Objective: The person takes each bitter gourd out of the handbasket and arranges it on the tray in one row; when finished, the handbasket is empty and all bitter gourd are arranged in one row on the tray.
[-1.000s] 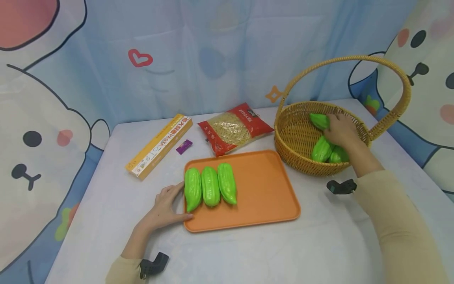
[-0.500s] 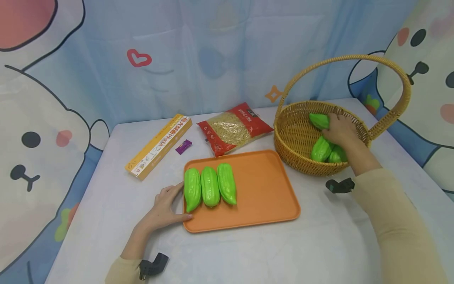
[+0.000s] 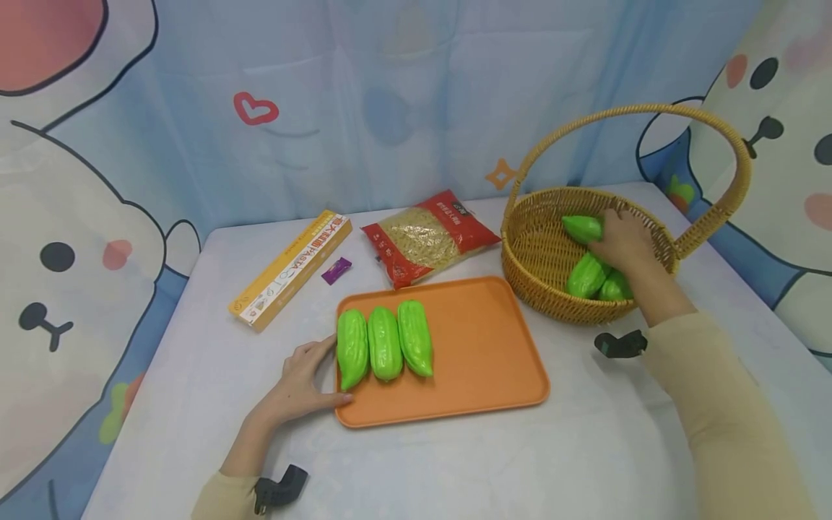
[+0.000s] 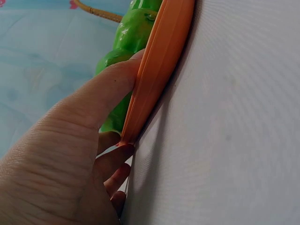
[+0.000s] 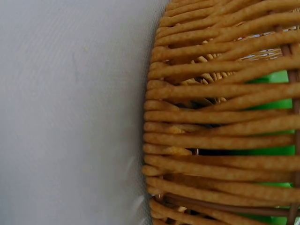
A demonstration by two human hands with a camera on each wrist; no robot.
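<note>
My left hand point(image 3: 297, 384) holds the left edge of an orange tray point(image 3: 484, 343). Its thumb lies over the rim and its fingers are against the outer side, as the left wrist view point(image 4: 157, 70) shows. Three glossy green bitter melons point(image 3: 386, 343) lie side by side at the tray's left end. Inside the wicker basket point(image 3: 539, 278) my right hand point(image 3: 625, 240) grips another bitter melon point(image 3: 581, 229), its tip poking out to the left. More bitter melons point(image 3: 587, 275) sit below that hand. The right wrist view has only the basket's woven side point(image 5: 220, 117), hiding the fingers.
Behind the tray lies a red-and-clear bag point(image 3: 429, 238) of pasta-like food. To its left are a small purple wrapped packet point(image 3: 336, 270) and a long yellow pasta box point(image 3: 292, 271). The basket's tall handle point(image 3: 640, 110) arches over the right hand.
The bitter melon under my right hand has shifted slightly down and left within the basket. My left hand and the tray stay in place.
</note>
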